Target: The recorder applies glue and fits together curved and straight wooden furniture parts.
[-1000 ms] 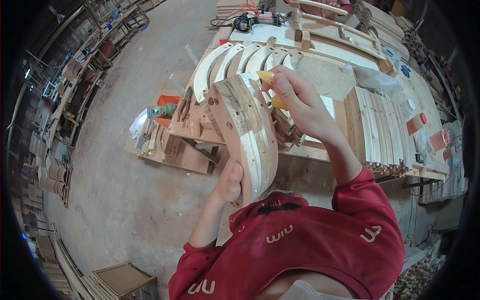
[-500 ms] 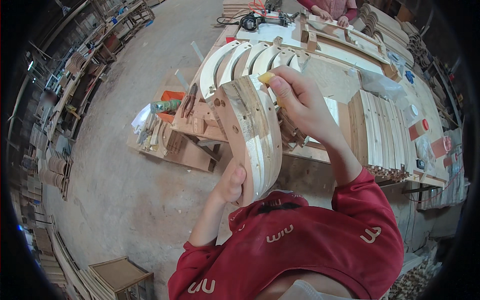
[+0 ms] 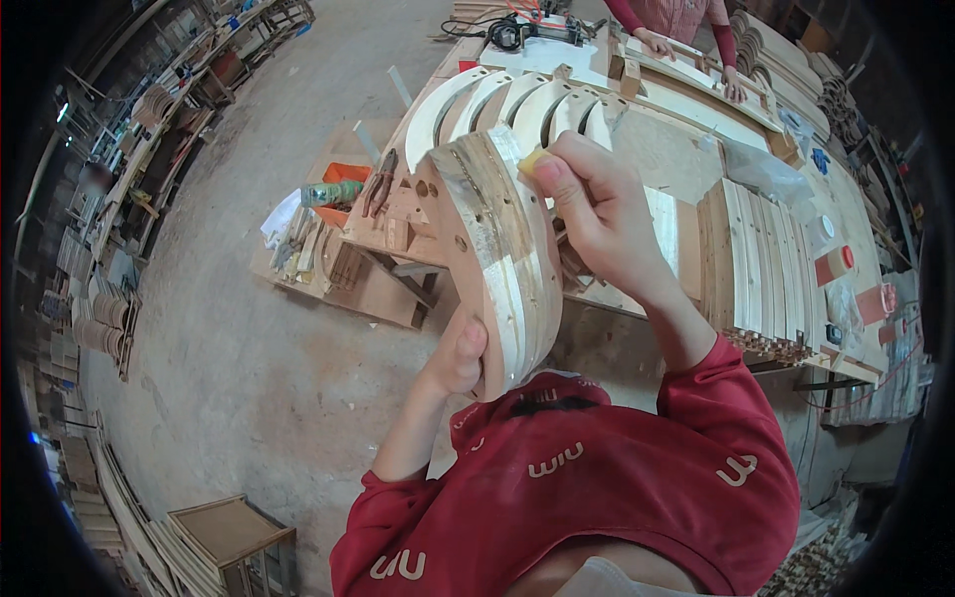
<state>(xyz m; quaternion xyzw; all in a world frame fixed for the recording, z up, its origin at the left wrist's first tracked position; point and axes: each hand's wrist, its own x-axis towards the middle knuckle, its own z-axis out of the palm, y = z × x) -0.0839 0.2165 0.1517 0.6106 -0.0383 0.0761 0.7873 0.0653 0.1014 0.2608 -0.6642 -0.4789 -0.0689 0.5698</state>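
Observation:
My left hand (image 3: 460,360) is closed round the lower end of a curved, laminated wooden piece (image 3: 502,264), its thumb on the near face. The piece stands tilted up in front of my chest, with several dark holes in its pale sides. Pinched between the thumb and fingers of my right hand (image 3: 597,204) is a small yellow pad (image 3: 532,162), pressed to the upper right edge of the wood. What the pad is made of cannot be made out.
Several curved wooden pieces (image 3: 485,104) lie on the workbench (image 3: 657,144) beyond, beside pliers (image 3: 379,187) and an orange bin (image 3: 343,204). Stacked slats (image 3: 761,264) and red-lidded jars (image 3: 836,264) are at the right. A co-worker's hands (image 3: 734,88) rest on a wooden frame at the back.
The pad and my right hand have shifted slightly down along the wood's edge. My left hand keeps its hold. At the back, the co-worker's hands have moved farther apart.

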